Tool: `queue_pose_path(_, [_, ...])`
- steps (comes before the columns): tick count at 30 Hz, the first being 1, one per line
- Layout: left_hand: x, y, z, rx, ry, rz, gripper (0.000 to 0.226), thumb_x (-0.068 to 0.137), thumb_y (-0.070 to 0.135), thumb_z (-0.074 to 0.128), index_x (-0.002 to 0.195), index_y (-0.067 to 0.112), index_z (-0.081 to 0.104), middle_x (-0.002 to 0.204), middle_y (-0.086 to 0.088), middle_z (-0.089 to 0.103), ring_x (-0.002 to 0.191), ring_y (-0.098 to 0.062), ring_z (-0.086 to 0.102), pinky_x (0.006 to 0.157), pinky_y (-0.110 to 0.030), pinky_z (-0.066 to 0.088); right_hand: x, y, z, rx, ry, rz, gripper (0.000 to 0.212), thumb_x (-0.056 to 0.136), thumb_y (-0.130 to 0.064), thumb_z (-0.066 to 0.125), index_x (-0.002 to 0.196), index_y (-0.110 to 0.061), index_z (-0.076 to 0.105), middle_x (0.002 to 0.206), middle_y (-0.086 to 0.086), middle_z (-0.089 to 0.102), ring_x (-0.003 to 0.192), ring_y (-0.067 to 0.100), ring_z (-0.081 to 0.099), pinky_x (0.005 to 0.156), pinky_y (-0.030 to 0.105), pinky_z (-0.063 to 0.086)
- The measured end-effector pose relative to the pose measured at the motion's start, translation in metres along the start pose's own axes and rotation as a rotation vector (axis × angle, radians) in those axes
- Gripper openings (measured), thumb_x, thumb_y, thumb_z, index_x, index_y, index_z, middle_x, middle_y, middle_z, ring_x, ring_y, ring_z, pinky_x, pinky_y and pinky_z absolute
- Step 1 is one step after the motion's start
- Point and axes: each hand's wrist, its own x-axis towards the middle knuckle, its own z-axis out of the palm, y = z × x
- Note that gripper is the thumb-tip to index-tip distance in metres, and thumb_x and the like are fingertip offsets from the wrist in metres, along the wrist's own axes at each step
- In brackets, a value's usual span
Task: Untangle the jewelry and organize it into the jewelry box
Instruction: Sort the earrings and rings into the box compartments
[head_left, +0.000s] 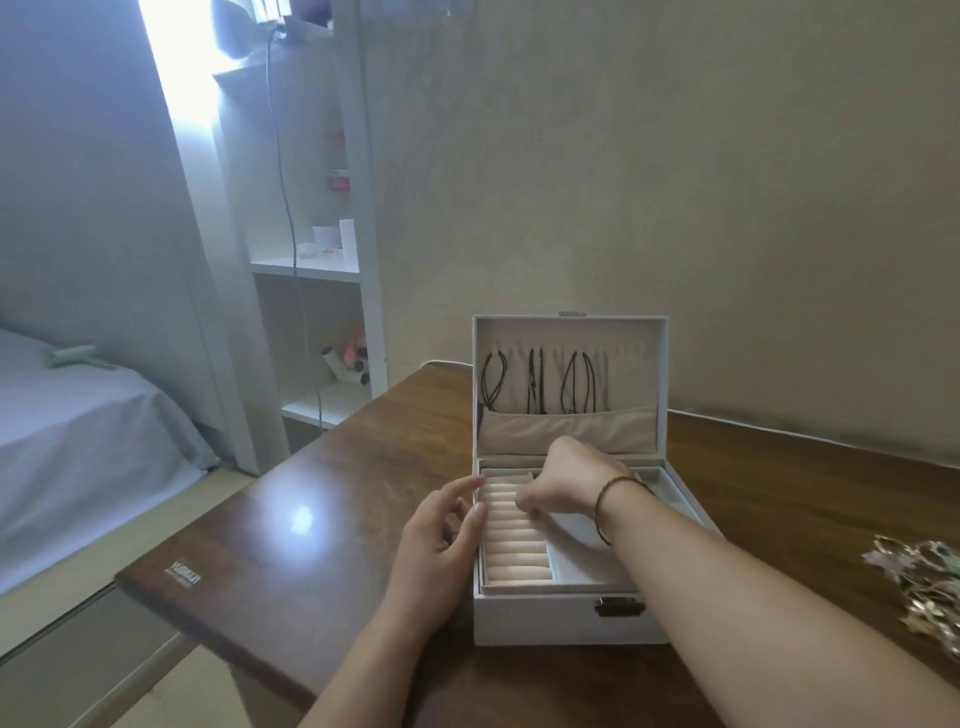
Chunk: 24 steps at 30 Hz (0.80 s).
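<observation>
The white jewelry box (571, 618) stands open on the worktop (322, 519). The right hand (558, 486) reaches in over the ring rolls (514, 540), fingers curled down — whether they pinch anything, I cannot tell. The left hand (441, 540) rests loosely spread at the box's left wall. Well right of the right hand lies tangled jewelry (924, 577) — black cords (535, 382) hang in the lid.

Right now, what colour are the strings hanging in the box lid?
Black cords, against the beige lid lining; the head view shows them best.
</observation>
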Motion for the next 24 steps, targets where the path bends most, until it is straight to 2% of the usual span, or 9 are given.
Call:
queue_pose_path(4, [0.001,-0.004,0.0,0.01,-0.006,-0.003,0.027,0.096,0.038,0.06,0.122,0.041,0.064,0.089,0.004,0.062,0.073,-0.017,0.059,0.07,-0.033,0.056,-0.005,-0.003,0.005,-0.077,0.107,0.011,0.025,0.067,-0.036,0.071,0.085,-0.021,0.064,0.083,-0.003,0.065,0.078,0.018,0.062,0.067,0.03,0.048])
queue_pose_path(9, [0.003,-0.005,-0.002,-0.036,0.004,-0.047,0.025,0.095,0.032,0.06,0.119,0.037,0.067,0.09,0.006,0.065,0.071,-0.013,0.061,0.065,-0.021,0.052,-0.014,0.002,0.014,-0.056,0.279,-0.02,0.02,0.073,-0.037,0.068,0.083,-0.021,0.062,0.084,-0.003,0.063,0.081,0.022,0.06,0.065,0.029,0.041])
queue_pose_path(13, [0.004,-0.005,-0.002,-0.107,-0.015,-0.074,0.023,0.097,0.032,0.059,0.117,0.036,0.069,0.093,0.004,0.07,0.079,-0.016,0.069,0.071,-0.033,0.059,-0.019,0.0,0.004,-0.037,0.375,-0.06,0.018,0.078,-0.038,0.067,0.078,-0.02,0.064,0.079,-0.004,0.062,0.075,0.02,0.059,0.062,0.029,0.04])
queue_pose_path(15, [0.004,-0.006,-0.003,-0.134,-0.046,-0.064,0.027,0.094,0.043,0.06,0.12,0.039,0.067,0.095,0.0,0.071,0.083,-0.021,0.071,0.075,-0.041,0.06,-0.021,-0.002,-0.008,0.0,0.413,-0.091,0.021,0.078,-0.04,0.068,0.076,-0.019,0.068,0.079,-0.003,0.067,0.077,0.02,0.064,0.064,0.029,0.046])
queue_pose_path(17, [0.003,-0.007,-0.006,-0.117,-0.058,-0.051,0.036,0.086,0.06,0.058,0.12,0.048,0.064,0.096,-0.004,0.071,0.083,-0.023,0.069,0.076,-0.04,0.06,-0.024,-0.003,-0.026,0.043,0.439,-0.12,0.027,0.077,-0.046,0.07,0.073,-0.019,0.07,0.076,-0.004,0.069,0.077,0.019,0.066,0.067,0.03,0.05])
queue_pose_path(19, [0.001,-0.006,-0.008,-0.077,-0.054,-0.033,0.037,0.083,0.065,0.058,0.118,0.053,0.063,0.095,-0.003,0.069,0.084,-0.023,0.067,0.074,-0.035,0.059,-0.03,0.001,-0.051,0.061,0.45,-0.138,0.029,0.075,-0.047,0.07,0.071,-0.019,0.072,0.073,-0.005,0.07,0.076,0.019,0.066,0.068,0.029,0.05])
queue_pose_path(22, [-0.002,0.004,-0.011,-0.051,-0.013,-0.012,0.031,0.083,0.06,0.061,0.11,0.047,0.07,0.091,-0.002,0.067,0.075,-0.022,0.064,0.066,-0.029,0.056,-0.04,0.028,-0.089,0.05,0.407,-0.179,0.025,0.072,-0.043,0.072,0.064,-0.019,0.074,0.064,-0.003,0.07,0.069,0.018,0.067,0.067,0.031,0.055])
queue_pose_path(24, [-0.002,0.017,-0.013,0.007,0.062,0.019,0.015,0.086,0.047,0.069,0.098,0.041,0.072,0.091,0.001,0.066,0.069,-0.016,0.061,0.062,-0.021,0.051,-0.042,0.056,-0.11,0.031,0.361,-0.202,0.022,0.072,-0.037,0.073,0.059,-0.019,0.074,0.058,-0.001,0.069,0.064,0.015,0.066,0.063,0.032,0.054])
